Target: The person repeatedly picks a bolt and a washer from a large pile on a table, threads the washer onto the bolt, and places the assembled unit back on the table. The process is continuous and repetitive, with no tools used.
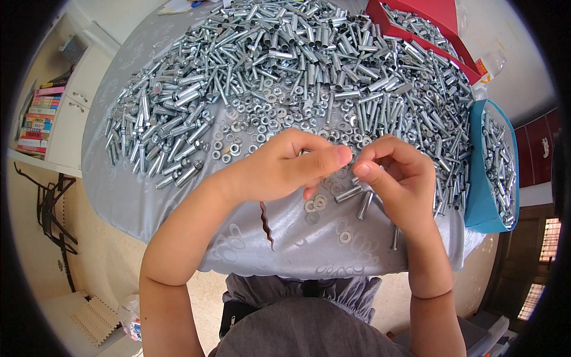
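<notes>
My left hand (285, 165) is closed over the near middle of the table, its thumb pointing right and its fingers curled underneath. Close beside it, my right hand (401, 178) pinches with thumb and forefinger; whatever either hand holds is too small or hidden to make out. Below the hands lie several flat washers (320, 202) and a metal sleeve (365, 206). A lone washer (345, 237) is nearer the table edge, and a thin bolt (395, 238) lies by my right wrist. Just beyond the hands spread loose hex nuts (260, 129) and more washers.
A large heap of metal sleeves and bolts (297, 47) covers the far side of the grey tablecloth (238, 238). At the right stands a blue box (483, 205) of finished-looking metal pieces; a red box (470, 72) is at the far right. Bookshelves (38, 119) stand left.
</notes>
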